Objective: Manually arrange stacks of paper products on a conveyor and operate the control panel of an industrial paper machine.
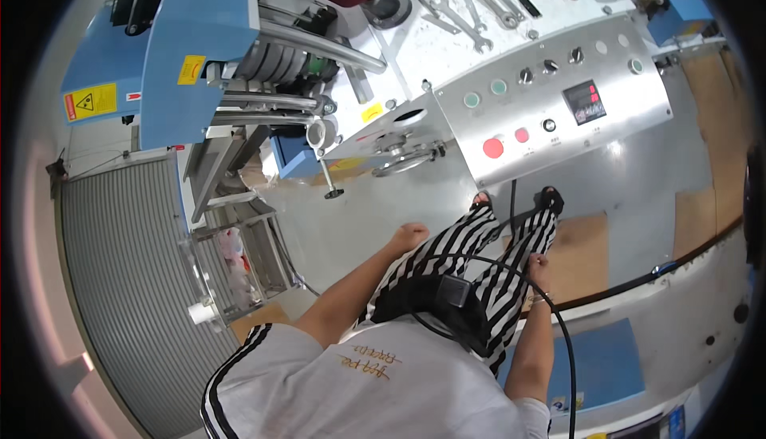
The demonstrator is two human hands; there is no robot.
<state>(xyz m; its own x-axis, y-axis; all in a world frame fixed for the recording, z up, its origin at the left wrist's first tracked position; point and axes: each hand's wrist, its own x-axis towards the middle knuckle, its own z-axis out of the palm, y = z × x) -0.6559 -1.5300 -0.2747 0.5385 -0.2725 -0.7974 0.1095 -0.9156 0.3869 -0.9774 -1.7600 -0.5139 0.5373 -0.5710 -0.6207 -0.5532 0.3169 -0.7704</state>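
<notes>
Both hands hang empty by the person's sides in front of a steel control panel.

The left hand (409,237) is loosely curled with nothing in its grip, hovering beside the black-and-white striped trousers (511,247) and nearest the small black-knobbed lever (329,183) that hangs under the machine. The right hand (538,264) rests against the striped trouser leg, fingers narrow and holding nothing, touching a thin black cable (558,323) that runs down past it. Ahead of the feet stands the slanted brushed-steel control panel (638,108) with red and green round buttons, and behind it the white desk (415,44) carries several grey steel spanners (467,0). A blue sheet-metal machine guard (195,48) stands to the left.
</notes>
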